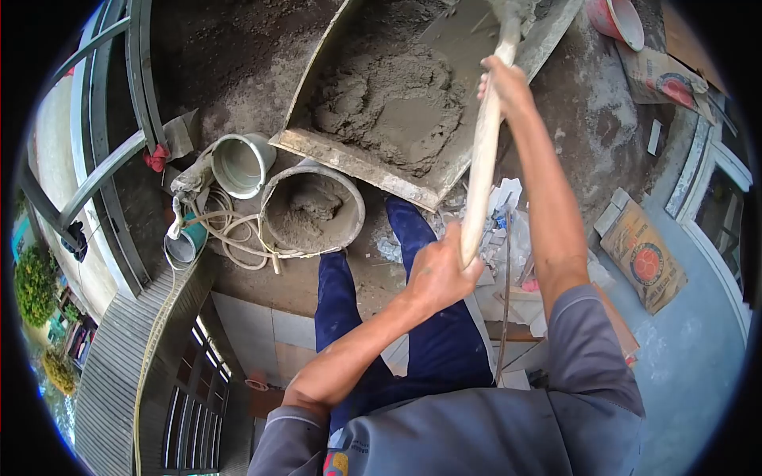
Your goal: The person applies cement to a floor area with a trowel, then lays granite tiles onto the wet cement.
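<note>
Both my hands grip the pale wooden handle of a hoe (482, 159). My left hand (443, 274) is wrapped round the handle's near end, in front of my legs. Farther up, my right hand (508, 83) is closed round the shaft near the head. The hoe's head is caked with grey mortar at the top edge and partly cut off there. Beneath it, wet mortar (389, 103) lies heaped in a shallow wooden mixing trough (357, 165).
Left of my feet stand a bucket of mortar (353, 230), a pale bucket (243, 193) and a coiled hose (230, 238). Rubble and plastic scraps (508, 214) lie to the right, beside a paper sack (641, 254). A red bucket (617, 22) is at the upper right.
</note>
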`<state>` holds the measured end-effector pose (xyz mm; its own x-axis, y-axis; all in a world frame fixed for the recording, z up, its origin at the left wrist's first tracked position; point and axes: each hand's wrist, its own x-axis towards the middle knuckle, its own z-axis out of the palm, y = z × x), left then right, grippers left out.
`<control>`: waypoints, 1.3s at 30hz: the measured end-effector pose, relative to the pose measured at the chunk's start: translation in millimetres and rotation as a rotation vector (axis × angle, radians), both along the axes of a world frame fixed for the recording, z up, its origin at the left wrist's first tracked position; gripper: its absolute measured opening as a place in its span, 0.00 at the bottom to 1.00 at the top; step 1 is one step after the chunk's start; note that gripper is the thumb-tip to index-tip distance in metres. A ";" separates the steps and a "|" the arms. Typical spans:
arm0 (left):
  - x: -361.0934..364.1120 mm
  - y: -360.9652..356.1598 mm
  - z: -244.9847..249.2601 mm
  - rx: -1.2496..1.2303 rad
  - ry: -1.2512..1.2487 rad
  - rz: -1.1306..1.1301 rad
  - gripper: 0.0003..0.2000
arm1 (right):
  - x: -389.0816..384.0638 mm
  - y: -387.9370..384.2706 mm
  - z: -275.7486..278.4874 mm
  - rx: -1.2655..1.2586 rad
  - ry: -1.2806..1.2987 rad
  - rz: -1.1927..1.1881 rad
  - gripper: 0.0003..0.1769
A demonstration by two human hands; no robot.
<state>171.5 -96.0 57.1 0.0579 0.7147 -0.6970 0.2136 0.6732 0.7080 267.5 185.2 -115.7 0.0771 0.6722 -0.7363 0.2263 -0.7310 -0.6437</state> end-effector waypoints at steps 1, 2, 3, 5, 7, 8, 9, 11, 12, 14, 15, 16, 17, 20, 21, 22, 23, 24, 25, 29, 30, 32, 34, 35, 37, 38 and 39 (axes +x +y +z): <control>2.8 25.6 -5.1 0.057 -0.051 0.029 0.16 | 5.0 34.6 0.5 0.016 -0.017 0.014 0.15; 5.6 50.3 -10.2 0.114 -0.103 0.059 0.16 | 11.1 67.5 -5.9 0.032 -0.036 0.031 0.15; 8.5 72.5 -15.9 0.122 -0.074 0.060 0.16 | 20.5 97.4 -21.0 0.030 0.019 0.059 0.14; 11.9 102.9 -26.7 0.142 -0.011 0.062 0.15 | 23.0 124.5 -54.1 0.015 0.042 0.103 0.14; 11.3 100.9 -34.0 0.054 0.037 0.085 0.15 | 8.9 110.3 -81.4 -0.015 -0.025 0.131 0.16; 8.6 99.7 -36.7 0.014 0.065 0.097 0.15 | 0.9 90.8 -99.2 -0.139 -0.021 0.128 0.16; 4.8 86.2 -29.1 -0.065 0.071 0.120 0.15 | -8.9 55.7 -117.6 -0.199 -0.017 0.089 0.15; -3.9 53.2 -2.3 -0.193 0.089 0.109 0.16 | -26.4 -22.3 -129.1 -0.391 0.033 0.102 0.15; -7.0 42.3 5.8 -0.257 0.101 0.107 0.16 | -32.3 -59.6 -134.7 -0.461 0.055 0.083 0.15; -9.4 30.2 25.9 -0.324 0.103 0.088 0.17 | -36.3 -110.1 -139.0 -0.597 0.168 0.106 0.14; -11.8 30.3 33.5 -0.344 0.105 0.080 0.17 | -36.3 -119.4 -137.1 -0.628 0.177 0.094 0.13; -14.8 30.8 37.9 -0.341 0.099 0.077 0.17 | -38.0 -124.4 -135.2 -0.655 0.188 0.088 0.12; -18.0 28.3 43.6 -0.344 0.094 0.076 0.17 | -40.3 -132.3 -132.7 -0.689 0.196 0.084 0.11; -30.5 28.5 67.0 -0.306 0.045 0.081 0.16 | -37.4 -126.1 -105.2 -0.632 0.272 0.050 0.07; -33.3 29.7 77.8 -0.284 0.015 0.089 0.16 | -34.9 -120.8 -98.1 -0.647 0.282 0.034 0.07; -35.9 30.1 90.6 -0.275 -0.024 0.083 0.16 | -30.8 -116.4 -86.9 -0.630 0.296 0.031 0.08; -40.0 31.1 103.2 -0.259 -0.058 0.080 0.16 | -27.8 -112.0 -74.0 -0.639 0.307 0.015 0.08; -44.6 27.8 112.8 -0.243 -0.089 0.076 0.16 | -26.9 -109.5 -61.3 -0.646 0.320 -0.002 0.08; -47.5 17.7 122.9 -0.191 -0.090 0.090 0.16 | -28.4 -108.1 -45.2 -0.628 0.303 -0.014 0.08; -83.8 -20.0 172.0 -0.154 -0.170 0.036 0.17 | -38.0 -123.1 19.1 -0.566 0.307 -0.069 0.07; -94.3 -30.2 186.8 -0.168 -0.193 0.025 0.17 | -40.8 -133.6 33.6 -0.564 0.320 -0.083 0.07; -112.9 -55.5 211.8 -0.168 -0.221 -0.013 0.17 | -55.1 -155.5 68.6 -0.506 0.291 -0.086 0.08; -129.5 -83.1 231.5 -0.132 -0.227 -0.056 0.18 | -68.7 -181.7 96.5 -0.462 0.306 -0.089 0.08; -138.5 -100.0 241.5 -0.142 -0.230 -0.058 0.18 | -73.8 -194.2 99.3 -0.510 0.318 -0.106 0.08; -160.3 -130.8 254.3 -0.137 -0.227 -0.071 0.18 | -94.2 -225.9 111.4 -0.520 0.345 -0.118 0.08; -171.0 -145.8 259.0 -0.162 -0.236 -0.095 0.17 | -101.4 -244.5 117.4 -0.525 0.353 -0.131 0.08; -182.4 -160.4 261.3 -0.186 -0.246 -0.119 0.17 | -112.6 -262.9 122.2 -0.516 0.350 -0.129 0.07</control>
